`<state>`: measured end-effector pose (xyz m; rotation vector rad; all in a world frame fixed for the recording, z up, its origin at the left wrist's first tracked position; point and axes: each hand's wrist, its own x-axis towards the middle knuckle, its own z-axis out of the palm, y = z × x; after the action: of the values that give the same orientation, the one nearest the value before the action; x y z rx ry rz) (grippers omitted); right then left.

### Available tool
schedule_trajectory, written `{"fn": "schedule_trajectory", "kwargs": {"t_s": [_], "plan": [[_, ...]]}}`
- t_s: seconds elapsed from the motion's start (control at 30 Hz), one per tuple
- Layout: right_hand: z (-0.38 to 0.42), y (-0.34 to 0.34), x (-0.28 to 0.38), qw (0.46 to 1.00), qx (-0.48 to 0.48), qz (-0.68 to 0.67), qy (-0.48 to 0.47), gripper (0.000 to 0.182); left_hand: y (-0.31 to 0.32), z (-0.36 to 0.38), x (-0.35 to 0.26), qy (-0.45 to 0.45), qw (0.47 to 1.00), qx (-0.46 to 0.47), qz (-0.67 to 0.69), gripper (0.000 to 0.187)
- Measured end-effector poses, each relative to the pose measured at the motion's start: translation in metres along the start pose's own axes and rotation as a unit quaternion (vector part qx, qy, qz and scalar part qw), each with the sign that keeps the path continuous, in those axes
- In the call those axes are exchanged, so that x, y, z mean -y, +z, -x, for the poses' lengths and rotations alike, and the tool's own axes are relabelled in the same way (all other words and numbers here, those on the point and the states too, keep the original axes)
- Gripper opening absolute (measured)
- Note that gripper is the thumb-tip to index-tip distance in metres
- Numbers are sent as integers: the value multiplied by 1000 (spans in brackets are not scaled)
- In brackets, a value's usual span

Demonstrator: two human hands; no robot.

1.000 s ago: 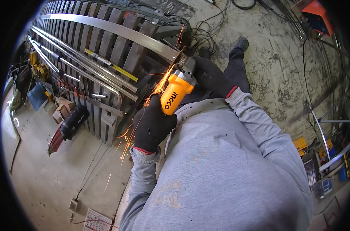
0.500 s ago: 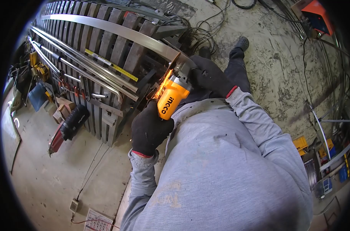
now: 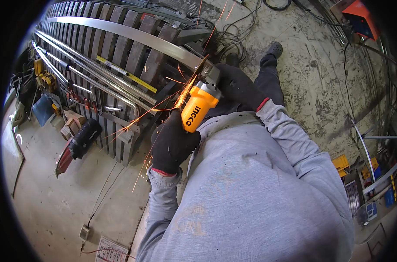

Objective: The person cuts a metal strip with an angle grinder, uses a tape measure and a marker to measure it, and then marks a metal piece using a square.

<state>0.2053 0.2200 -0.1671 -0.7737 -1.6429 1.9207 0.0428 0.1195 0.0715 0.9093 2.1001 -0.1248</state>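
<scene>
An orange angle grinder [image 3: 197, 107] is held in both of my black-gloved hands. My left hand [image 3: 173, 142] wraps its rear body. Up at the grinder's head, my right hand [image 3: 237, 85] grips the front. The disc touches the near end of a long flat steel bar [image 3: 133, 34] lying on a slatted metal workbench [image 3: 115, 65]. Sparks fly from the contact point, down to the left and up over the floor.
Steel tubes [image 3: 89, 72] and a yellow tape rule [image 3: 126, 73] lie on the bench. A black and red tool [image 3: 78, 142] sits by the bench's near side. Cables [image 3: 237, 26] trail on the concrete floor; an orange machine [image 3: 359, 17] stands at the top right.
The grinder rocked slightly against the bar's end. Sparks flew a second ago, shrank to a glow half a second ago, and now spray again, wider.
</scene>
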Motion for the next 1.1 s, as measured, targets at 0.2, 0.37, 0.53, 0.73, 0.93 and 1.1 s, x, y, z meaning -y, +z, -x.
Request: {"fn": "schedule_trajectory", "kwargs": {"t_s": [0.2, 0.37, 0.53, 0.73, 0.93, 1.1], "plan": [[-7, -18, 14, 998, 28, 2, 56, 31, -1, 0, -6, -22, 997, 11, -76, 45], [-8, -18, 24, 995, 39, -6, 95, 29, 0, 2, -5, -18, 997, -5, -77, 40], [-4, -4, 17, 999, 17, -7, 40, 30, -3, -1, -10, -3, 998, -11, -58, 42], [-1, -6, 18, 999, 22, -7, 43, 32, -4, 0, -8, -17, 999, 11, -48, 44], [-1, -14, 19, 996, 56, -13, 73, 38, -3, 0, -10, -27, 998, 9, -52, 42], [1, 5, 23, 999, 1, -2, 32, 33, -4, 3, -5, 6, 999, -2, -38, 43]]}}
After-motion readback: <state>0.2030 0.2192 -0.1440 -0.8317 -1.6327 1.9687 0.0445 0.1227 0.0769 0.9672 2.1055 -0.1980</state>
